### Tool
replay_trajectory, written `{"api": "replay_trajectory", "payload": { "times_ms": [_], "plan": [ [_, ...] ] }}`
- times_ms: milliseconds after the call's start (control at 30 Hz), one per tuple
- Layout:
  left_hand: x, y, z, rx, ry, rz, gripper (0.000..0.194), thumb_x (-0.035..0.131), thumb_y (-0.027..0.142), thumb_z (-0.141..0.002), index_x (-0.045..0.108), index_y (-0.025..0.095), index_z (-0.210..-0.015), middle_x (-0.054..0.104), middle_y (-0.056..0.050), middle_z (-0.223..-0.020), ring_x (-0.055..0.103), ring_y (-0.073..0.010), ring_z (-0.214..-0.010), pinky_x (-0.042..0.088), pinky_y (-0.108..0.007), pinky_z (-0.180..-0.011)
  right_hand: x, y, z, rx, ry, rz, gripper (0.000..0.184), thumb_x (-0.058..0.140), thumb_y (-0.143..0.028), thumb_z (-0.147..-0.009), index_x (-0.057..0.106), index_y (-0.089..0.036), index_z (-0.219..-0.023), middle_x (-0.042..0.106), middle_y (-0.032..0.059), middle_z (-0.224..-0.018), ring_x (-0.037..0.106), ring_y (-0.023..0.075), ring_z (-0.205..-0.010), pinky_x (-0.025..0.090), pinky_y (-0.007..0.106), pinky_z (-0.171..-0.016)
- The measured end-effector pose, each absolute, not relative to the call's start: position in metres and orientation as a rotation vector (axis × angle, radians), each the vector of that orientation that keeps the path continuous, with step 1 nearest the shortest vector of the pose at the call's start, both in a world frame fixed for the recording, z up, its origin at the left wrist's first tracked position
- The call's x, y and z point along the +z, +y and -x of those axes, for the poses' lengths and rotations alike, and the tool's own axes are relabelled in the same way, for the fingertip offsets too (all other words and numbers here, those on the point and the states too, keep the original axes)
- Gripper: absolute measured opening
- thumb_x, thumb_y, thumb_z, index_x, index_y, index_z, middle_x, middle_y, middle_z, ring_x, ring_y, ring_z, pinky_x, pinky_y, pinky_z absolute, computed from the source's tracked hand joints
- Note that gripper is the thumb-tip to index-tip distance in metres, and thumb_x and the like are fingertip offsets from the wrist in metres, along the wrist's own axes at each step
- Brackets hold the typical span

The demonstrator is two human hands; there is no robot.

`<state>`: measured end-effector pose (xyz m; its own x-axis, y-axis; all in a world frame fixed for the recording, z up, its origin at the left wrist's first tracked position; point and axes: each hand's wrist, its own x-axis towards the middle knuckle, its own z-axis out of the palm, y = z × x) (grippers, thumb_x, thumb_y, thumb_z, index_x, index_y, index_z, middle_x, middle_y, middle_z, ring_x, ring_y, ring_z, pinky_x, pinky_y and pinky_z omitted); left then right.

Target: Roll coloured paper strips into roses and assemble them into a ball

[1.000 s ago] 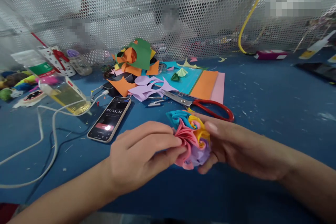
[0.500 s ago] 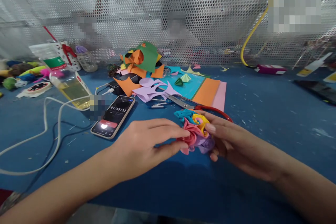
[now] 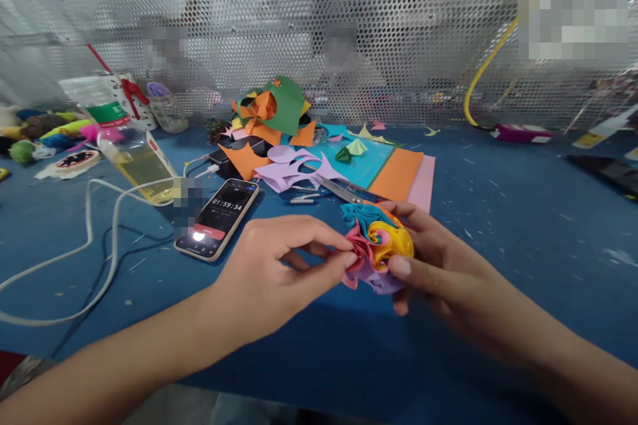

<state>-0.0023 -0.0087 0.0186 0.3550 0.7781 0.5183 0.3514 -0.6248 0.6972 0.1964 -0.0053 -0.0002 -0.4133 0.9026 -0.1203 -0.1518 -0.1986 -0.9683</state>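
A cluster of rolled paper flowers (image 3: 393,242) in blue, yellow, pink and purple is held up over the near side of the blue table. My right hand (image 3: 438,259) is wrapped round its right side, thumb pressed near the yellow flower. With thumb and forefinger, my left hand (image 3: 294,265) pinches the pink paper flower (image 3: 357,249) on the cluster's left side. Just behind the cluster lie scissors (image 3: 341,190), their handles mostly hidden by the flowers and my right hand. Lilac paper scraps (image 3: 294,169) lie beyond them.
A phone (image 3: 218,220) showing a timer lies left of my hands, near a white cable (image 3: 113,239) and a bottle of yellowish liquid (image 3: 137,159). Paper scraps (image 3: 286,106) are heaped at the back, beside orange sheets (image 3: 399,176). A perforated metal panel (image 3: 413,26) stands behind.
The cluster has turned, showing more of the yellow flower and less of the purple one. My left fingertips have closed together on the pink flower. The scissors' red handle is now mostly covered.
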Motion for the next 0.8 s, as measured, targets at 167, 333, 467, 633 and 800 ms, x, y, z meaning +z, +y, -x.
{"api": "replay_trajectory", "payload": {
  "times_ms": [167,333,467,633,800],
  "plan": [
    [0.015,-0.01,-0.002,1.273,1.013,-2.035,0.004,0.068,0.012,-0.074,0.068,0.015,-0.077,0.072,-0.003,-0.075,0.067,-0.0108,-0.062,0.056,-0.013,-0.048,-0.002,-0.009,-0.192,1.527,-1.365,0.983,0.056,0.073,-0.036,-0.072,0.034,-0.029,-0.111,0.058,0.0036,-0.105,0.062,0.0155,-0.078,0.057,0.022,-0.047],
    [0.01,-0.012,-0.008,1.373,1.054,-1.906,0.004,0.067,0.01,-0.072,0.066,0.014,-0.07,0.07,-0.003,-0.069,0.066,-0.0112,-0.058,0.054,-0.015,-0.046,-0.007,-0.015,-0.185,1.298,-1.423,0.985,0.054,0.073,-0.036,-0.071,0.034,-0.032,-0.106,0.056,0.001,-0.104,0.062,0.0138,-0.069,0.057,0.025,-0.048],
    [0.006,-0.012,-0.012,1.464,1.079,-1.831,0.008,0.066,0.008,-0.07,0.064,0.015,-0.066,0.069,-0.001,-0.065,0.065,-0.0107,-0.057,0.053,-0.015,-0.045,-0.011,-0.021,-0.179,1.097,-1.453,1.07,0.051,0.071,-0.038,-0.073,0.032,-0.035,-0.107,0.054,0.0028,-0.112,0.064,0.0192,-0.08,0.058,0.029,-0.053],
    [0.004,-0.011,-0.012,1.493,1.027,-1.881,0.009,0.067,0.008,-0.071,0.064,0.016,-0.072,0.069,-0.001,-0.073,0.065,-0.0087,-0.063,0.053,-0.011,-0.046,-0.011,-0.02,-0.178,1.104,-1.427,1.037,0.056,0.074,-0.038,-0.07,0.032,-0.033,-0.106,0.054,0.0016,-0.109,0.062,0.0144,-0.071,0.058,0.026,-0.052],
    [0.0,-0.013,-0.007,1.482,0.905,-2.015,0.021,0.068,0.011,-0.074,0.063,0.018,-0.093,0.068,-0.004,-0.088,0.066,-0.0127,-0.079,0.059,-0.017,-0.058,-0.005,-0.014,-0.183,1.316,-1.348,0.935,0.054,0.074,-0.04,-0.069,0.035,-0.033,-0.107,0.052,0.0021,-0.109,0.06,0.0133,-0.073,0.057,0.022,-0.046]
  ]
}}
